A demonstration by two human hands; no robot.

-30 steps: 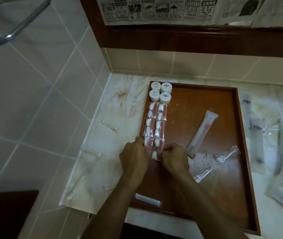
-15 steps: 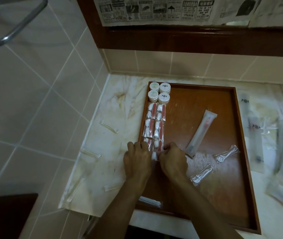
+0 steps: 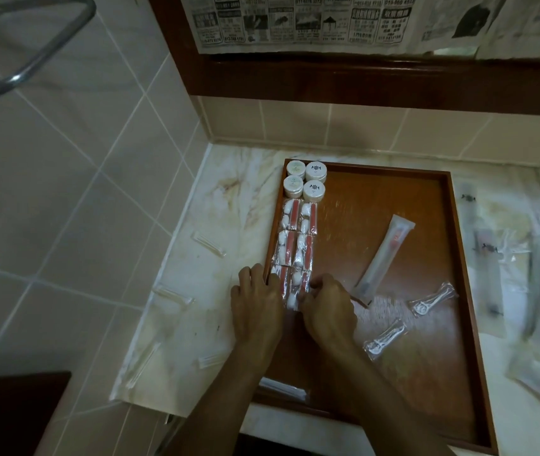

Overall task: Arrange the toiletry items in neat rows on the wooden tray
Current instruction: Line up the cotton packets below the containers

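Overhead, marble counter (image 3: 229, 225), wooden tray (image 3: 453, 258), tiled wall (image 3: 64, 159), newspaper-covered mirror (image 3: 328, 21)

Newspaper (image 3: 328, 23) above the counter — phone numbers, too blurred to read.
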